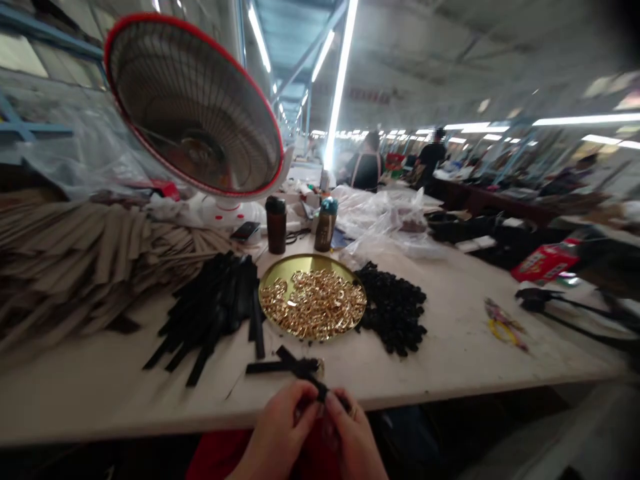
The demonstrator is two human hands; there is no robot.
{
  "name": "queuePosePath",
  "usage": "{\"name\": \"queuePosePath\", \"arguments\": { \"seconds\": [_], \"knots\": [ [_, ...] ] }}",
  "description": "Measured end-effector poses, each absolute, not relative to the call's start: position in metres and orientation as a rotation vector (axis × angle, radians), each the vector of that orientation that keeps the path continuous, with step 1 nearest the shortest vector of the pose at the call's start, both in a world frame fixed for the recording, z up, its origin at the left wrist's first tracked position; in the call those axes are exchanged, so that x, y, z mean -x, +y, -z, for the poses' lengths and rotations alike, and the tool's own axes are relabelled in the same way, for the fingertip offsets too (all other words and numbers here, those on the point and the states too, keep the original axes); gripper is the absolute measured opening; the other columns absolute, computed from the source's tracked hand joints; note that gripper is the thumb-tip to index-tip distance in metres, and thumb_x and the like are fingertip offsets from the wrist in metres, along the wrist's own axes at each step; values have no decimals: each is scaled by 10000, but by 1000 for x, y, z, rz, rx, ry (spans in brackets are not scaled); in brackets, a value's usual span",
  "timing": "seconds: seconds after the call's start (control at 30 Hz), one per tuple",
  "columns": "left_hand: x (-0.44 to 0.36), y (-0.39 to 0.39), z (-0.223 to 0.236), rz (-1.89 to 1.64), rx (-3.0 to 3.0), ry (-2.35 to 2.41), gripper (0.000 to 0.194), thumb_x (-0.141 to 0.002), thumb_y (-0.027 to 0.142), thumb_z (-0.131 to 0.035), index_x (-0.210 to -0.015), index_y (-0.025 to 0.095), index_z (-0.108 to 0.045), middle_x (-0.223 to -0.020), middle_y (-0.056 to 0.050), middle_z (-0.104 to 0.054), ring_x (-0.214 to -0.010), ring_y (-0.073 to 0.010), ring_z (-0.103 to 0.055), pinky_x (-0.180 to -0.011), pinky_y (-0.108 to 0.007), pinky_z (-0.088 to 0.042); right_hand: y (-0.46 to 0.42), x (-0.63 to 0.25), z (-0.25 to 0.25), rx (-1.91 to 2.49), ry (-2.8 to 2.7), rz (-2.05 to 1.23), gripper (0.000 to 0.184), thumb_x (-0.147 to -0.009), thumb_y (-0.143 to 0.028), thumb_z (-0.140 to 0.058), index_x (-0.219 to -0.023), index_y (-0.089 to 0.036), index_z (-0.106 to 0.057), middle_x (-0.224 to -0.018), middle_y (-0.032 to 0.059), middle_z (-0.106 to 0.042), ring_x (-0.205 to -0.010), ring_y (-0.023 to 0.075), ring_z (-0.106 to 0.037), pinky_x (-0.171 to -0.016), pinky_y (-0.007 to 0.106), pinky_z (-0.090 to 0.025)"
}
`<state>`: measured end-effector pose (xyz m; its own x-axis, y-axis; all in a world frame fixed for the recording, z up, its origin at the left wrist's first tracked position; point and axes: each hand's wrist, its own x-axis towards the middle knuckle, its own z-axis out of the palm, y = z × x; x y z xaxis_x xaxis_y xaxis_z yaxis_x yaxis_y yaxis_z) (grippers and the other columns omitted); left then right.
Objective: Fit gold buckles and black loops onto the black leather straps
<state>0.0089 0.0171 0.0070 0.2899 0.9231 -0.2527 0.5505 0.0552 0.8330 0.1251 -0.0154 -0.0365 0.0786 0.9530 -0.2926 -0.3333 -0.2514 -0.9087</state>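
Observation:
My left hand (287, 420) pinches a black strap (300, 370) near the front edge of the table. Fingers of my right hand (347, 423) are closed on the same strap's near end, close to the left fingertips. Whether a small metal part sits between the fingers is too blurred to tell. Beneath the held strap, another black strap (263, 367) lies on the table with a gold-coloured fitting (321, 367) at its right end. Just beyond my hands stands a round gold tray (273, 267) heaped with shiny gold-coloured metal fittings (320, 303).
Black straps (215, 300) are piled left of the tray, small black pieces (395, 307) right of it. Beige strips (90, 260) fill the far left under a red-rimmed fan (195, 107). Two bottles (277, 225) stand behind the tray. Yellow-handled pliers or snips (503, 330) lie at the right.

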Motion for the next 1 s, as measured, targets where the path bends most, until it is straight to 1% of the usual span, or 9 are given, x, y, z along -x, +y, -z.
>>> {"name": "queuePosePath", "arguments": {
  "seconds": [0.07, 0.13, 0.3, 0.53, 0.6, 0.7, 0.83, 0.9, 1.0],
  "knots": [
    [-9, 18, -1, -643, -1595, 1299, 105, -761, 224, -500, -840, 179, -553, -801, -11, -608, -745, -153, -558, -706, -253, -442, -17, -122, 38, 1109, -482, -1470, 220, -755, -408, -578, -809, -200, -532, -539, -71, -490, -467, 71, -454, -446, 179, -353],
    [-7, 17, 0, -722, -1533, 1272, 94, -742, 235, -525, -805, 169, -546, -777, -11, -607, -725, -147, -555, -683, -246, -433, -20, -120, 33, 1075, -389, -1478, 209, -726, -370, -621, -780, -192, -528, -499, -84, -444, -437, 55, -391, -424, 164, -308],
    [-6, 10, -1, -789, -1385, 1223, 102, -737, 251, -550, -782, 159, -546, -754, -5, -612, -694, -133, -558, -654, -235, -437, -24, -117, 21, 1124, -454, -1445, 208, -728, -366, -613, -774, -186, -519, -507, -76, -424, -445, 65, -362, -422, 175, -303],
    [-6, -1, 11, -817, -1315, 1273, 146, -777, 280, -521, -795, 139, -552, -732, -17, -622, -664, -132, -567, -630, -234, -447, -23, -108, 28, 1148, -377, -1405, 251, -676, -385, -645, -767, -211, -488, -506, -88, -410, -434, 69, -365, -410, 177, -301],
    [0, -2, 8, -756, -1453, 1243, 165, -806, 273, -484, -862, 146, -574, -764, -24, -635, -691, -136, -574, -653, -240, -448, -24, -112, 30, 1244, -497, -1359, 241, -689, -396, -628, -779, -206, -510, -515, -77, -437, -446, 79, -387, -413, 187, -309],
    [16, 2, -7, -696, -1896, 1264, 194, -831, 254, -451, -911, 175, -610, -848, -45, -635, -796, -161, -564, -737, -283, -429, -26, -122, 32, 1393, -805, -1242, 218, -715, -384, -603, -799, -192, -546, -570, -44, -514, -505, 106, -449, -455, 207, -348],
    [32, 16, -31, -636, -2417, 1268, 210, -804, 272, -514, -980, 197, -599, -1043, -66, -599, -1003, -211, -495, -899, -374, -330, -31, -132, 33, 1425, -1213, -1075, 155, -769, -343, -543, -811, -195, -557, -674, -7, -580, -608, 136, -514, -570, 229, -406],
    [36, 21, -36, -441, -2500, 1132, 203, -784, 298, -544, -942, 186, -606, -965, -58, -629, -948, -207, -528, -877, -355, -342, -34, -133, 33, 1424, -1367, -988, 130, -787, -315, -521, -833, -200, -562, -711, 7, -595, -637, 148, -533, -594, 236, -415],
    [38, 24, -31, -220, -2461, 1009, 168, -803, 288, -514, -867, 181, -626, -794, -35, -654, -771, -176, -580, -732, -277, -395, -38, -134, 32, 1418, -1535, -920, 111, -803, -285, -497, -842, -207, -566, -713, 14, -604, -616, 150, -542, -564, 233, -416]
  ]
}}
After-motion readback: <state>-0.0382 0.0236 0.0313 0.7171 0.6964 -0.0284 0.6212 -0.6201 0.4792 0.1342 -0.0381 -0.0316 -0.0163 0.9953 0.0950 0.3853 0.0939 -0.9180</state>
